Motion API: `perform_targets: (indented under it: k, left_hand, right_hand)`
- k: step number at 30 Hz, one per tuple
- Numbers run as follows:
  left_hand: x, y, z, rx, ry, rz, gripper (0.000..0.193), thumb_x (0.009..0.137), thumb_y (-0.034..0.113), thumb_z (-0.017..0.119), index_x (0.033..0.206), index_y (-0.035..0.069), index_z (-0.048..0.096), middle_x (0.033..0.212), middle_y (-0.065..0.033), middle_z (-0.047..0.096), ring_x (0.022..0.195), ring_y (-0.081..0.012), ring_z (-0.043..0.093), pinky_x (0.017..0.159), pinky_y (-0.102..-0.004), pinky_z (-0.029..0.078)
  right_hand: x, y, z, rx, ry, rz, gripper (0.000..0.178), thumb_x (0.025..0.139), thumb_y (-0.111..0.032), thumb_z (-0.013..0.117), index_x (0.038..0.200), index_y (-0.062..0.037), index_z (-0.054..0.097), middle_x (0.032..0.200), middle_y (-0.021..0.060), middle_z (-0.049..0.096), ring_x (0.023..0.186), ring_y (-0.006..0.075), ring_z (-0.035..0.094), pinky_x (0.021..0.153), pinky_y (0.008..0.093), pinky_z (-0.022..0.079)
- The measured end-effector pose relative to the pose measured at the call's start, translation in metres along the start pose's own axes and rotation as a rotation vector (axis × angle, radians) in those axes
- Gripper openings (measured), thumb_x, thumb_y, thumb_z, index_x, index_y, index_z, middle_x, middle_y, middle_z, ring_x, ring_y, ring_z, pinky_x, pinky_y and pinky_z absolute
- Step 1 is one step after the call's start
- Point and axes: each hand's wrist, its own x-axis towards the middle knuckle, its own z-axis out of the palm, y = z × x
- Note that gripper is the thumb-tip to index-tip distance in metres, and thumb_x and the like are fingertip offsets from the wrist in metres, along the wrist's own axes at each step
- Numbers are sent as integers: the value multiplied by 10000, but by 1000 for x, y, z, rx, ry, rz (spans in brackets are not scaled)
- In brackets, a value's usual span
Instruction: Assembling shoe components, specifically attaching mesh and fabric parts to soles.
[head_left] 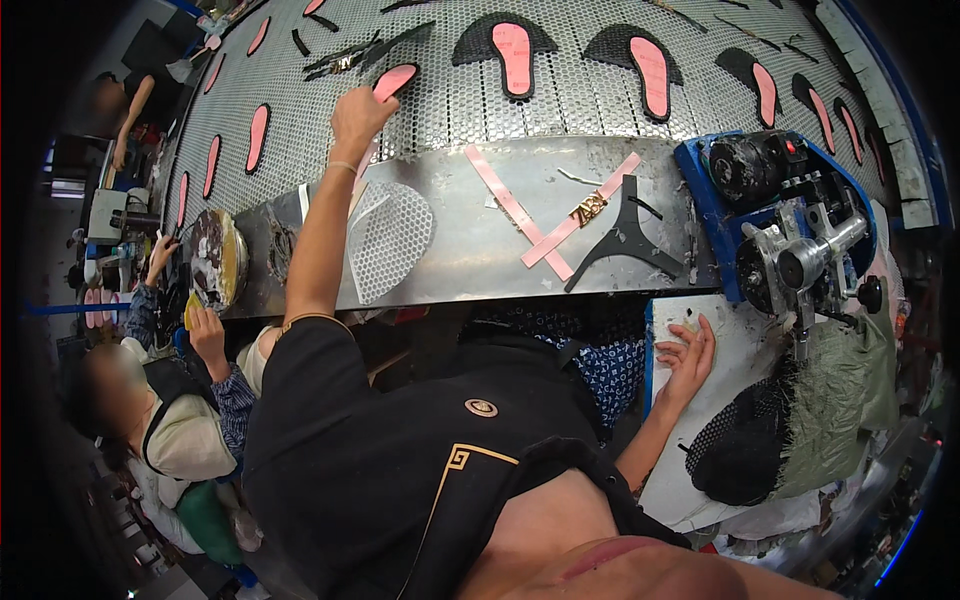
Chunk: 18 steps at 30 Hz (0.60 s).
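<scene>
With the right hand (688,368), grasps nothing visible: holds the fingers apart and slightly bent over a flat white board with a blue edge (665,480); cannot tell whether touching it. On the same board, has a rounded black mesh piece (735,445) beside a frayed grey-green woven sack (850,390).

To the left, sees a co-worker's hand (208,340) with a small yellow object (192,310) at the fingers. Ahead, faces a scuffed grey metal tabletop (470,270), with a blue-bodied machine with metal arms (790,220) at its right end. Left of that machine, finds a flat black three-armed piece (622,240), then two pale pink straps (500,190) crossing near their lower ends, with a gold-coloured ornament (588,208) on one. Farther left, sees a translucent white honeycomb-patterned sheet (390,245) near the left forearm.

With the left hand (362,118), reaches beyond the tabletop and grips a pink-topped black sole (397,82) by its near end, over a silvery honeycomb-patterned bed (480,120). Just left of this sole, sees dark straps with a gold-coloured trim (345,64); to its right, larger pink-faced soles with dark curved flaps (515,60).
</scene>
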Motion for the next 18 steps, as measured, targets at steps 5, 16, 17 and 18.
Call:
perform_targets:
  k: [5,16,17,18]
  left_hand:
    - [-48,5,-21,22,-16,8,518,702,374,654,1032,-24,660,883,-251,679,835,-425,656,751,-489,519]
    - [1,12,41,-134,220,132,595,763,383,661,1198,-19,593,1060,-252,651,964,-393,641,845,-457,509]
    - [1,12,47,-140,220,138,595,763,383,661,1198,-19,593,1060,-252,651,964,-393,641,845,-457,509]
    - [3,8,50,-99,130,112,549,761,377,659,1145,-13,615,1046,-250,656,958,-392,643,839,-461,511]
  right_hand:
    - [0,9,-1,-8,3,-48,410,1024,-285,418,1350,-37,443,963,144,661,616,143,637,481,188,458]
    - [-1,8,-1,-30,-6,-58,392,1026,-253,408,1348,-33,444,951,148,664,614,139,634,466,190,459]
    - [-1,7,-1,-26,-1,-57,392,1026,-253,407,1348,-33,444,945,146,663,612,137,632,463,190,458]
    - [-1,7,0,-26,6,-59,392,1026,-253,407,1348,-33,444,945,146,663,612,137,632,463,190,458]
